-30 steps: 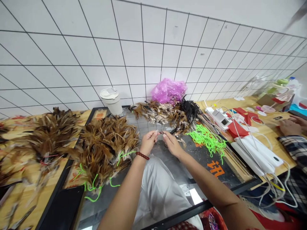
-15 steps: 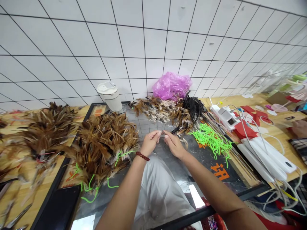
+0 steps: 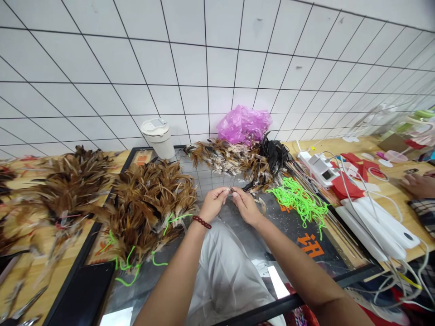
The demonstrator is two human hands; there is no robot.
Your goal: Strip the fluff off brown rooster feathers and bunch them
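My left hand (image 3: 215, 202), with a dark red bead bracelet (image 3: 201, 222) at its wrist, is closed in a pinch. Facing it, my right hand (image 3: 246, 204) pinches too, and the fingertips nearly meet. A thin dark piece that looks like a feather (image 3: 231, 189) spans the fingertips; much of it is hidden. Beyond the hands lies a heap of brown, cream and black feathers (image 3: 227, 156). Left of my left hand is a big pile of brown feathers (image 3: 152, 190) with bright green ties (image 3: 127, 267). Green cords (image 3: 299, 199) lie tangled to the right.
A white lidded cup (image 3: 159, 140) and a pink plastic bag (image 3: 243, 123) stand by the tiled wall. More feathers (image 3: 74, 185) and a black phone-like slab (image 3: 81, 294) lie left. A power strip (image 3: 319, 167), cables and white devices (image 3: 380, 226) are right, near another person's hand (image 3: 419, 184).
The view has tilted slightly. My hands stay together in nearly the same place, the dark piece between them showing a little more. The other person's hand at far right has shifted.
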